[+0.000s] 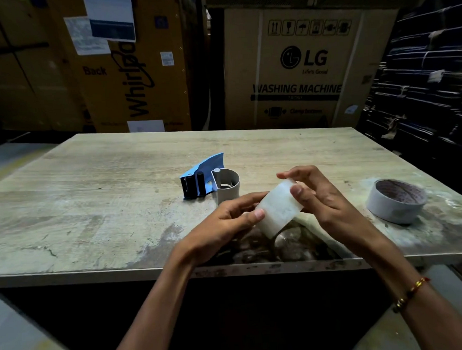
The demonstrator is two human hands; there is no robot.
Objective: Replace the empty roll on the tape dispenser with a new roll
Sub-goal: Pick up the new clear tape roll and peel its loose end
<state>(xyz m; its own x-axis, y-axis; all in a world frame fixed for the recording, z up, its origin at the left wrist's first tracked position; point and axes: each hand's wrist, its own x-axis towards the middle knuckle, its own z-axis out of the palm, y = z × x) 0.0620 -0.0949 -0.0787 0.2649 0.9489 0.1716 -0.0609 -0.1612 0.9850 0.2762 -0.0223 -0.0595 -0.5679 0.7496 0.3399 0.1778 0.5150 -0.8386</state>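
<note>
A blue tape dispenser (pixel 201 177) lies on its side near the middle of the wooden table (pixel 92 186). A grey empty roll core (pixel 227 187) sits on its hub. Both hands hold a clear, whitish roll of tape (pixel 277 208) above the table's front edge. My left hand (pixel 226 222) grips the roll's lower left side, thumb on its outer face. My right hand (pixel 318 197) pinches its upper right side, thumb on the face and fingers over the top. A second grey roll with a printed inner core (pixel 396 199) lies flat at the right.
Large cardboard appliance boxes (pixel 296 66) stand behind the table. Dark stacked bundles (pixel 427 87) fill the right side. The table's front edge (pixel 96 276) is worn and stained near my hands.
</note>
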